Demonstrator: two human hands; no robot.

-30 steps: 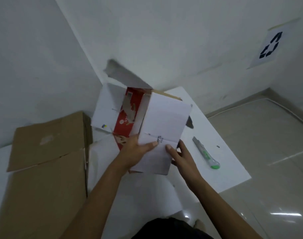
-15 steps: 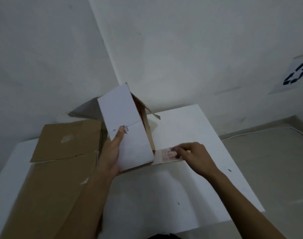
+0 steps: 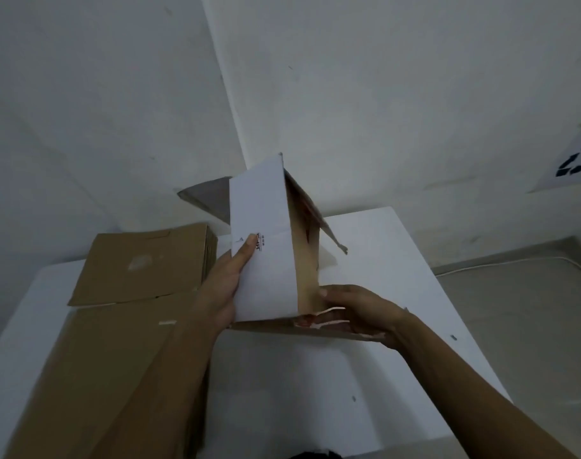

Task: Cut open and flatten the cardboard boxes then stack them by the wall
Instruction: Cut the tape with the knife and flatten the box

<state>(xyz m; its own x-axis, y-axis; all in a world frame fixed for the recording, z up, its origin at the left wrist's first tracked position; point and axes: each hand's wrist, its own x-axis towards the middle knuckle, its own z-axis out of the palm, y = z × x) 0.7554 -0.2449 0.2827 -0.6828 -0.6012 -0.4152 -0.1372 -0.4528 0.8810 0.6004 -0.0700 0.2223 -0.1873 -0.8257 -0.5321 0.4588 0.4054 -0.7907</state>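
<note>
box: white box [image 3: 266,260], cut open, held upright above the table [image 3: 398,260], near the back middle; plain white panel faces the camera, brown inside and a bit of red print show on its right side
box flaps: grey flap [image 3: 209,200] sticks out back-left, towards the wall corner; another panel slopes down to the right; bottom flap [image 3: 329,329] juts right at the base
left hand: left hand [image 3: 221,293] on the box's left edge, thumb flat on the white front panel by the small black print
left fingers: wrapped behind the panel, mostly hidden; gripping the box
right hand: right hand [image 3: 358,313] at the box's lower right corner, thumb against the brown side
right fingers: curled under the bottom flap, pinching it
flattened stack: flattened brown cardboard [image 3: 143,263] lies flat on the left part of the table, a bigger brown sheet in front of it, reaching the near edge
stack vs box: just left of the box, not touching as far as I can tell
background: white wall [image 3: 382,94] meets in a corner behind the box; recycling sign [image 3: 577,160] on the right wall, cut off by the frame
floor: grey floor [image 3: 530,309] right of the table
</note>
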